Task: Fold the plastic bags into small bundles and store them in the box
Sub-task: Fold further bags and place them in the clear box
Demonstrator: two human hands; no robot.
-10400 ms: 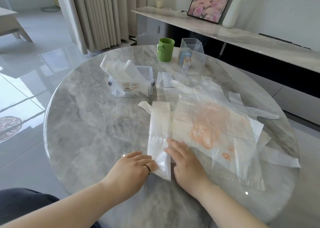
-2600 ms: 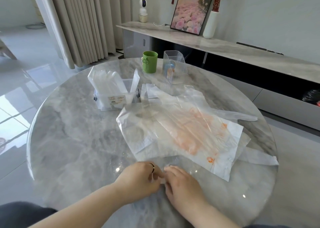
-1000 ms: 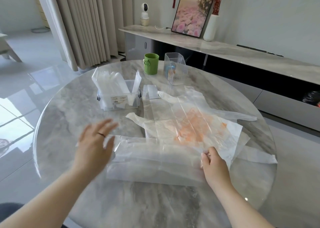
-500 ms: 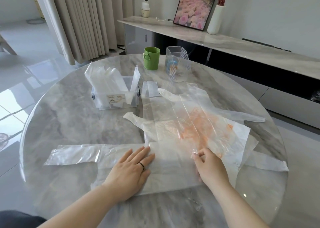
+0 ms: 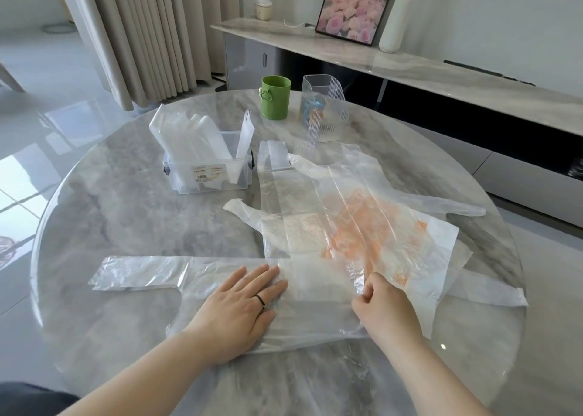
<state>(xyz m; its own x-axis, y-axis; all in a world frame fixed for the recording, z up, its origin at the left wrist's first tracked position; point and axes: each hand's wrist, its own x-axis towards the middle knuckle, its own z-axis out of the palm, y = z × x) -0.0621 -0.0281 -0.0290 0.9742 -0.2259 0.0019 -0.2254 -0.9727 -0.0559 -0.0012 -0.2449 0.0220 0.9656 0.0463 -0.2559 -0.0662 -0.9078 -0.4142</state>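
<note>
A clear plastic bag [image 5: 315, 302] lies spread sideways on the round marble table [image 5: 132, 226], its handles [image 5: 138, 273] reaching left. My left hand [image 5: 239, 308] presses flat on the bag's middle with straight fingers. My right hand [image 5: 385, 308] pinches the bag's right edge with curled fingers. Behind it lies a pile of more bags [image 5: 362, 223], one with an orange print. A clear storage box [image 5: 208, 176] at the back left holds several folded bags standing upright.
A green cup [image 5: 275, 97] and a ribbed clear holder [image 5: 323, 112] stand at the table's far side. A small folded clear bag [image 5: 273, 158] lies right of the box. Beyond are curtains, a long marble shelf with a picture, a vase and a camera.
The earlier folded strip is gone from the near table. A new bag was pulled out and spread; my left hand came down flat on it and my right hand took hold of its right edge.
</note>
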